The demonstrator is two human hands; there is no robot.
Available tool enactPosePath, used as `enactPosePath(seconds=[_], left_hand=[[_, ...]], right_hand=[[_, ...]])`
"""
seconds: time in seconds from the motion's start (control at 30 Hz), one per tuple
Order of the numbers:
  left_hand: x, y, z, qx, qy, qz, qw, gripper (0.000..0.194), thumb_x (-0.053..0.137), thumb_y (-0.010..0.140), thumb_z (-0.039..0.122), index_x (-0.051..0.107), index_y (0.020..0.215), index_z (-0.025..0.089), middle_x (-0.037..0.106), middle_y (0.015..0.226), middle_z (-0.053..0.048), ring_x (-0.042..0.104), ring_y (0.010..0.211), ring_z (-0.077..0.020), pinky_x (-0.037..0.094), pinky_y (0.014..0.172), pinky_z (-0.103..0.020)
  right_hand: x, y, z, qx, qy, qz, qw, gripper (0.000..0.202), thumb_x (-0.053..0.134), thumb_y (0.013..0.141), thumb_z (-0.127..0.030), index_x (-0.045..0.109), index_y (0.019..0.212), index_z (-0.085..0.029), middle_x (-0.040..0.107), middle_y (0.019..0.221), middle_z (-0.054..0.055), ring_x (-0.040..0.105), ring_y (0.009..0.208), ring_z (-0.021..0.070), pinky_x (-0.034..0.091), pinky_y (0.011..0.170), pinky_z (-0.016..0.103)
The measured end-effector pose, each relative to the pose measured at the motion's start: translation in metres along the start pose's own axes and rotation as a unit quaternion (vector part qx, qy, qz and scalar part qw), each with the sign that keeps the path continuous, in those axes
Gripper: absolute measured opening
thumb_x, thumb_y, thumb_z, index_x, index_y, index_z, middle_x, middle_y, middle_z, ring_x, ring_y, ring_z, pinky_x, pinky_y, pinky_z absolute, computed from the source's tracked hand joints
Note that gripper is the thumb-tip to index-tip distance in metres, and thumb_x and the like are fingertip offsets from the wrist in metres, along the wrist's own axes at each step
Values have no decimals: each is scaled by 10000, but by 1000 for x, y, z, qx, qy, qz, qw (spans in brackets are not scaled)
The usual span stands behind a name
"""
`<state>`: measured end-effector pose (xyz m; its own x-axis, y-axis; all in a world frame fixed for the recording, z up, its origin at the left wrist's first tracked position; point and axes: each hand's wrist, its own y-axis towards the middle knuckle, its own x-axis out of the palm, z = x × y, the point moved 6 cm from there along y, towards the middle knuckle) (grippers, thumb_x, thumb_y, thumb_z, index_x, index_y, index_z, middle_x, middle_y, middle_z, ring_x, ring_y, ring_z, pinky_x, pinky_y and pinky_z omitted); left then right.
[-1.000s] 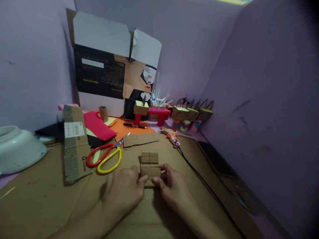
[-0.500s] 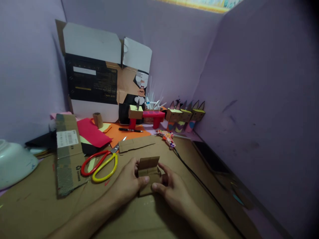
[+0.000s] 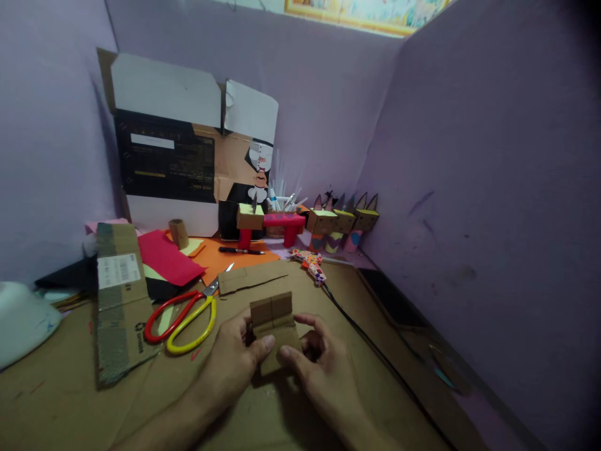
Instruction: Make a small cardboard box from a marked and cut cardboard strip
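Observation:
A small folded cardboard piece point(image 3: 272, 311) is held up in the lower middle, its upper flap standing and its lower panel tilted toward me. My left hand point(image 3: 239, 344) grips its left side, thumb on the front and fingers behind. On the right side my right hand point(image 3: 314, 357) holds it too, with the thumb pressing the front panel and the index finger reaching past the edge. Left of my hands lie scissors point(image 3: 188, 316) with one red and one yellow handle. A flat cardboard strip point(image 3: 248, 277) lies just beyond the piece.
A taped cardboard strip point(image 3: 119, 313) and a white bowl point(image 3: 23, 326) lie at left. A patterned glue gun point(image 3: 312, 266) trails a black cord point(image 3: 375, 351) down the right. Behind stand cardboard animal figures point(image 3: 322, 222), a pen point(image 3: 241, 251) and an opened box point(image 3: 164, 156).
The cardboard piece has tilted so its flap and front face show more fully. Both hands keep hold of it, and the whole view has shifted slightly.

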<state>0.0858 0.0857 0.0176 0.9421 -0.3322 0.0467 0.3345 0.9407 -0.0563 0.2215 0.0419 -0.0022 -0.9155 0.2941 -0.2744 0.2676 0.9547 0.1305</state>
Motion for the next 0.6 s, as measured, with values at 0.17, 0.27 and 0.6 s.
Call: enactPosePath(seconds=[0.17, 0.27, 0.6], left_hand=[[-12, 3, -10, -40, -7, 69, 997, 335, 695, 575, 241, 552, 860, 137, 691, 791, -72, 646, 697, -209, 486, 495, -251], [-13, 5, -12, -36, -19, 69, 997, 368, 695, 591, 275, 542, 890, 123, 681, 779, -66, 601, 576, -153, 423, 411, -209], [-4, -1, 0, -45, 4, 17, 999, 372, 683, 577, 257, 553, 896, 116, 684, 753, -61, 637, 692, -209, 504, 583, -291]], right_hand=[[0, -7, -9, -30, 87, 15, 996, 439, 614, 727, -237, 476, 1139, -177, 647, 713, 12, 599, 604, 149, 490, 562, 249], [-5, -10, -12, -76, 83, 36, 993, 520, 583, 763, -226, 398, 1249, -214, 655, 782, 21, 619, 637, 147, 502, 558, 243], [11, 3, -13, 45, 202, -131, 969, 538, 643, 678, -452, 528, 1118, -164, 599, 995, 97, 606, 724, 174, 495, 467, 227]])
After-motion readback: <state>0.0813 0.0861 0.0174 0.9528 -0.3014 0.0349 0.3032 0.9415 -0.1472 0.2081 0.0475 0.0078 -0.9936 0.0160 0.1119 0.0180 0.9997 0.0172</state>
